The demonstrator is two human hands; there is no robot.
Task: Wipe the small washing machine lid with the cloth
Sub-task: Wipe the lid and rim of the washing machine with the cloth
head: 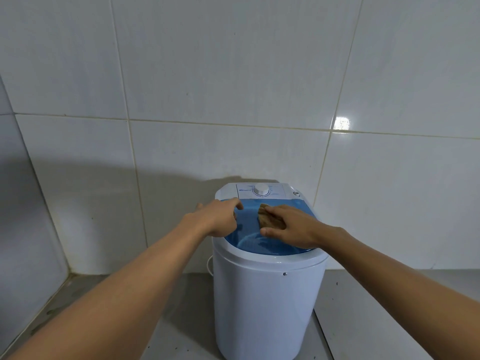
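The white tiled wall fills the upper part of your view and meets a second tiled wall at a corner on your left. Below it lies the grey floor, speckled with dark flecks.

Your small washing machine stands on that floor close to the back wall. Its body is a white, rounded drum with a small screw head near the upper front. Along the back of its top sits a white control panel with one round white dial.

The lid is translucent blue, closed, and covers the front of the machine's top. Pale curved streaks show on its near part.

Your right hand lies palm down on the right half of the lid, fingers spread and flattened. It presses the cloth against the blue surface. The cloth is brown and bunched, and it shows at the fingertips and under the fingers near the lid's centre.

Your left hand rests at the lid's left edge, fingers curled loosely, with the index finger extended onto the blue surface. A small brownish patch shows just beside its fingers; you cannot tell from this view what it is.
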